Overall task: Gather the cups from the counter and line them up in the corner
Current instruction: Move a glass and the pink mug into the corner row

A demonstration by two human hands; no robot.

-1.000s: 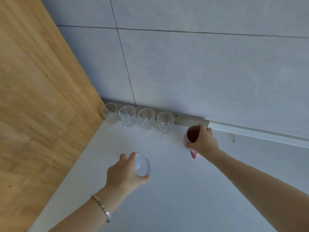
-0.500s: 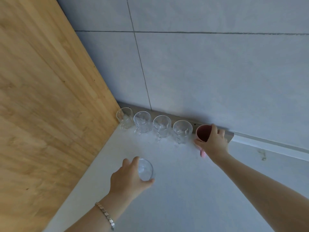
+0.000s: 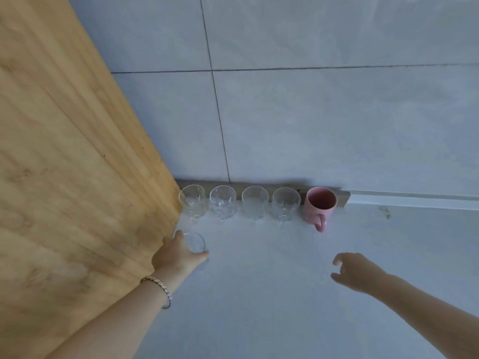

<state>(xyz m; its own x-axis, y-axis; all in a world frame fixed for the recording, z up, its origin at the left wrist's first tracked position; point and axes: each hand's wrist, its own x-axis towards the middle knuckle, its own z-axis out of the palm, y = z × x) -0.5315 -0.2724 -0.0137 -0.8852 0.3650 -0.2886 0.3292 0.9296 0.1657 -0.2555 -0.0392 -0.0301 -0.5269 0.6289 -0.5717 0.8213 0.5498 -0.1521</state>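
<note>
Several clear glass cups stand in a row along the back wall, starting at the corner by the wooden panel. A pink mug stands upright at the row's right end, handle toward me. My left hand grips another clear glass close to the wooden panel, in front of the leftmost cup. My right hand hovers over the white counter, fingers apart and holding nothing, well in front of the pink mug.
A tall wooden panel walls off the left side. Grey tiled wall rises behind the cups, with a dark strip at its base.
My right hand has let go of the pink mug at the row's end and pulled back toward me. My left hand has carried its glass left toward the wooden panel.
</note>
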